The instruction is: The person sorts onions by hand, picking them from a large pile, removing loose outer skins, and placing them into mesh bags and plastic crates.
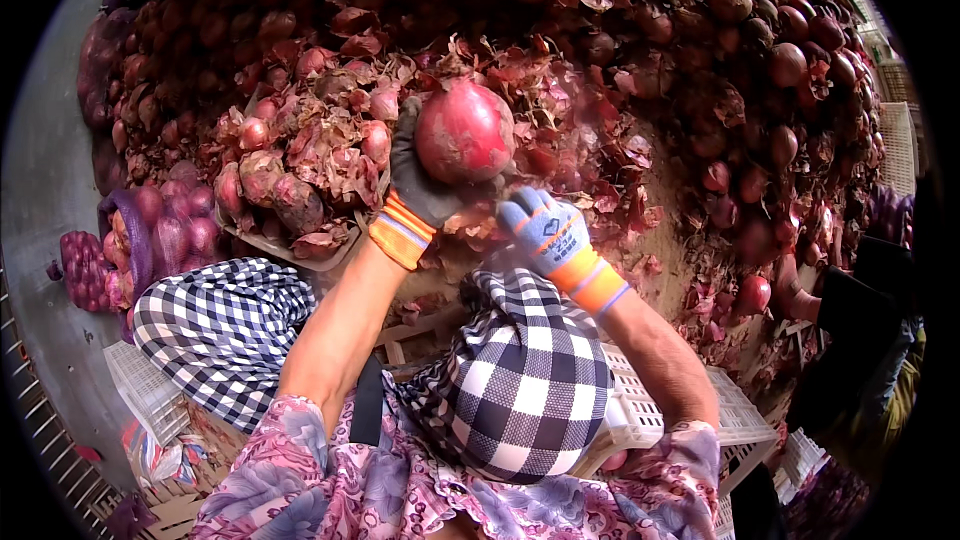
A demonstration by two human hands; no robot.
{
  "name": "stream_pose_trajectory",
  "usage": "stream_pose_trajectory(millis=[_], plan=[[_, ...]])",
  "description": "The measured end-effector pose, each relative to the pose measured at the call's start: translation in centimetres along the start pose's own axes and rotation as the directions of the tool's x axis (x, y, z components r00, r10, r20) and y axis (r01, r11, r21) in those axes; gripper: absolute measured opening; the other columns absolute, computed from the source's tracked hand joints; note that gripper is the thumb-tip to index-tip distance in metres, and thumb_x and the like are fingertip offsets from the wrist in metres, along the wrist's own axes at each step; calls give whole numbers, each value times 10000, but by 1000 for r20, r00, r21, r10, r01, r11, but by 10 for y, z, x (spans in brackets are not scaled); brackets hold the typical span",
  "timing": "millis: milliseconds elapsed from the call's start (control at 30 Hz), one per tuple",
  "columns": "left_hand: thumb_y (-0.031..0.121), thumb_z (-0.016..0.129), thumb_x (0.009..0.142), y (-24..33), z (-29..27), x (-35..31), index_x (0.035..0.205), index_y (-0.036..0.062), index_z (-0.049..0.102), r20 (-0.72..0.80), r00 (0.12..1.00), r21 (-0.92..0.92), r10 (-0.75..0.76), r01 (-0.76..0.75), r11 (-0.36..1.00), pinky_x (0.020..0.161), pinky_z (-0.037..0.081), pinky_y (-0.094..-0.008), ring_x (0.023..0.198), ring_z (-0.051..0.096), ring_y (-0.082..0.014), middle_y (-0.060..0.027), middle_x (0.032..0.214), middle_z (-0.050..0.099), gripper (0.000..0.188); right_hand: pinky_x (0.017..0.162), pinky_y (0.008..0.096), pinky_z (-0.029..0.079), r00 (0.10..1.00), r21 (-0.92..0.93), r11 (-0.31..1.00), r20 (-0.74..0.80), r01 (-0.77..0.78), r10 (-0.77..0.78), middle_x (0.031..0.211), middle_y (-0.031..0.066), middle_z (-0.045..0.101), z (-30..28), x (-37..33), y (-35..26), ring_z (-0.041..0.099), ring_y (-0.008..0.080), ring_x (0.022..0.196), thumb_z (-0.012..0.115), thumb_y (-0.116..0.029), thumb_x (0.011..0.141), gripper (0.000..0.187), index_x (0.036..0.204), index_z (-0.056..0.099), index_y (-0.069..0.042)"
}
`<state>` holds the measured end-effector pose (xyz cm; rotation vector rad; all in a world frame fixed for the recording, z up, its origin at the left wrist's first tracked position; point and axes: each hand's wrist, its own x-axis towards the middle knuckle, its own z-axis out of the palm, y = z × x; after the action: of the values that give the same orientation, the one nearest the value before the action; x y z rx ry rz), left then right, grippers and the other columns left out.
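Note:
A large red onion (465, 132) rests in my left hand (425, 185), whose dark-palmed glove with an orange cuff wraps its left side and underside. Patches of brownish skin cling to the onion's lower front. Just below and right of it is my right hand (545, 228), in a grey-blue glove with an orange cuff. Its fingers are curled in and a little blurred; whatever they may grip is hidden. Loose papery onion skins (540, 130) lie behind the onion and between the hands.
A shallow crate (330, 258) heaped with onions and skins stands left of my left hand. Piled onions (785, 65) rise at the back and right. Purple mesh bags of onions (165, 230) lie at the left. White plastic crates (740, 405) stand beside my checkered-covered knees (525, 370).

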<state>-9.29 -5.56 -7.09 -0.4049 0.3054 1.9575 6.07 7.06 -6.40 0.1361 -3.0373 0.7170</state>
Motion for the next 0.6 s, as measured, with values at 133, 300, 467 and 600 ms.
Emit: stream_pose_trajectory(millis=[133,300,467,600], plan=[[576,493,807,10,-11,-6,1299,126,415,169,979,-29,-109,116,993,891,387,-639,1156,447,-436,-180,1326,428,672,721,357,520,942,218,918,23,-331,335,1056,109,565,-18,-13,28,606,248,890,630,-178,786,304,1071,572,-89],[570,460,841,1,-14,-10,1328,129,391,235,971,-89,-47,70,994,1008,358,-491,1180,465,-338,-132,1336,441,660,723,307,508,936,617,787,-289,20,202,955,101,614,-52,36,9,623,232,833,721,-105,733,428,1131,566,-86],[491,515,844,20,-13,-13,1244,83,493,-23,997,129,-78,80,988,995,372,-503,1157,491,-330,-126,1267,513,572,731,313,505,880,203,863,222,-463,420,866,104,648,16,-8,52,641,226,756,724,-108,723,280,985,631,-73],[343,454,921,32,-29,-2,1205,55,516,-79,993,384,83,-47,922,972,413,-451,1091,545,-265,-110,1197,560,409,935,333,419,914,933,320,22,-165,406,1183,103,539,-33,1,20,512,200,1102,836,-224,621,842,1322,398,-62]])
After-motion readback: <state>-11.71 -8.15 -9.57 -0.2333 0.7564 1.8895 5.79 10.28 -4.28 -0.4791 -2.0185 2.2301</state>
